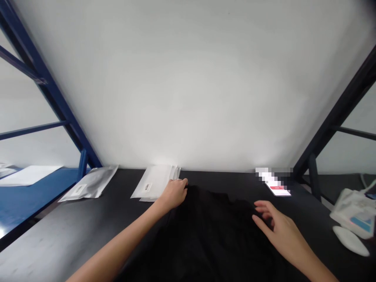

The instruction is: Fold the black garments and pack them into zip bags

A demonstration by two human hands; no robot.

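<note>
A dark black garment (217, 235) is spread over the black tabletop in front of me; its exact kind cannot be made out. My left hand (175, 194) is closed at its upper left corner, fingers curled over the fabric, right beside a stack of white plastic bags. At the upper right edge of the fabric, my right hand (276, 223) is held with thumb and fingers apart, and nothing shows between them. Whether its fingertips touch the cloth is hard to tell.
The white bags (154, 182) carry a barcode label. Left of them lies a silvery bag (91, 183). A lit phone (277, 188) rests near the wall. At right are a white device (354, 211) and a white mouse-shaped object (350, 240). A blue frame post (55, 86) rises on the left.
</note>
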